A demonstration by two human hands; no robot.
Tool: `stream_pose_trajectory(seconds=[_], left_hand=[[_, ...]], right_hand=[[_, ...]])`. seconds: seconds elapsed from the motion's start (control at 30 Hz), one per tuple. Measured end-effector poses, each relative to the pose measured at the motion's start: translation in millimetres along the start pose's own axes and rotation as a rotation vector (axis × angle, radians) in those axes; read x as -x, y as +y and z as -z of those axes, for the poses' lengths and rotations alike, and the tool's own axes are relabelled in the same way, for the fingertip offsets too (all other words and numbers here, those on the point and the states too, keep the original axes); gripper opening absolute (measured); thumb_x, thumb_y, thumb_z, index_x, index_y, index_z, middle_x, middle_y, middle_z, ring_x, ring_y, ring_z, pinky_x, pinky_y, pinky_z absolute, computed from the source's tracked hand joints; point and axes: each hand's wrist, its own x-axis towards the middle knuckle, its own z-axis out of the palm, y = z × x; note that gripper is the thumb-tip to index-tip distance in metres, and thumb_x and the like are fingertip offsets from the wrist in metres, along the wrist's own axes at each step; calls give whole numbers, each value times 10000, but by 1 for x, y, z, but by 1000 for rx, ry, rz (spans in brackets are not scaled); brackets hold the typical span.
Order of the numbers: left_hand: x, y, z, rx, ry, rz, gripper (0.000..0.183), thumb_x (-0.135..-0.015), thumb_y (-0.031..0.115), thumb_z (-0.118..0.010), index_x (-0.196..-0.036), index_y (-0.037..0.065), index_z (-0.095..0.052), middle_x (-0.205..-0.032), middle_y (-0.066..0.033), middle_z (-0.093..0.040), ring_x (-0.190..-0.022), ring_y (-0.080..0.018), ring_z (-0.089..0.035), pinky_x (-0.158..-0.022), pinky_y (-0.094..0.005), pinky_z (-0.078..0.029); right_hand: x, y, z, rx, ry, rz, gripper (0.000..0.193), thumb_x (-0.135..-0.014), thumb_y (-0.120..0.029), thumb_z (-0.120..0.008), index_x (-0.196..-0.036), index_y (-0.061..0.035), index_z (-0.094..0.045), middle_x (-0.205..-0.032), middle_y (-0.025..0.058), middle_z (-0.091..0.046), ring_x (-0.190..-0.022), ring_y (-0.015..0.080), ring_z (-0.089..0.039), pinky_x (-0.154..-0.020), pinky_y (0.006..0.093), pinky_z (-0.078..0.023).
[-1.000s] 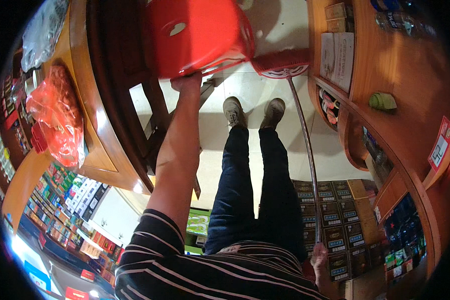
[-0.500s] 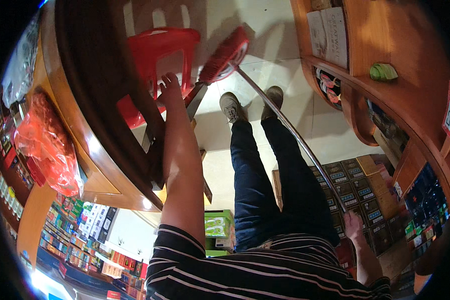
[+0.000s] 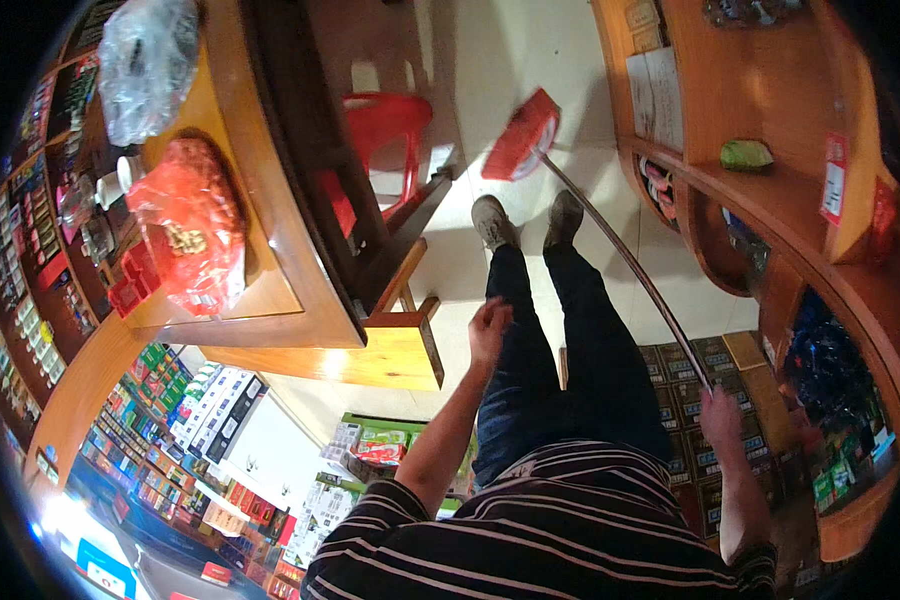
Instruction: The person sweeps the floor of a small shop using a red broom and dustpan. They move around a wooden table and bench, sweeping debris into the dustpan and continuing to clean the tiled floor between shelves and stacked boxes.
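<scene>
My right hand (image 3: 722,415) is closed around the upper end of a long metal broom handle. The broom (image 3: 625,255) slants away from it, up and to the left. Its red head (image 3: 522,138) rests on the pale tile floor just beyond my shoes and looks blurred. My left hand (image 3: 489,328) hangs in front of my left thigh, its fingers curled in loosely with nothing visible in them. To the left of the broom head, a red plastic chair (image 3: 410,145) stands partly hidden behind a dark wooden table (image 3: 305,150).
On the left counter lie a red plastic bag (image 3: 195,235) and a clear bag (image 3: 148,70). A wooden stool (image 3: 410,345) juts out near my left side. Curved wooden shelving (image 3: 770,215) borders the right, with stacked dark cartons (image 3: 685,400) below it.
My left hand has drawn back from beside the red chair toward my thigh, its fingers curling in. The broom head has shifted right and slightly nearer; my right hand keeps its grip.
</scene>
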Motion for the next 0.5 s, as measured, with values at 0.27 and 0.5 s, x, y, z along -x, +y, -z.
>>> stream_pose_trajectory(seconds=[0.27,0.5], left_hand=[[90,229,63,-931,374,-1089,302,-750,6,-562,-1048,50,-581,-948,-109,-621,-914,-305,-562,-876,-400,-401],[44,300,87,-1239,500,-1222,502,-768,149,-567,-1249,40,-473,-1283,-183,-431,-1179,-376,-393,-1002,-474,-305]], right_hand=[[31,-5,12,-348,64,295,406,-957,-347,-416,-870,16,-574,-727,252,-569,-693,439,-563,-588,502,-400],[-102,-262,115,-92,463,837,257,-894,-208,-408,-909,-28,-591,-842,234,-597,-865,414,-587,-758,512,-467]])
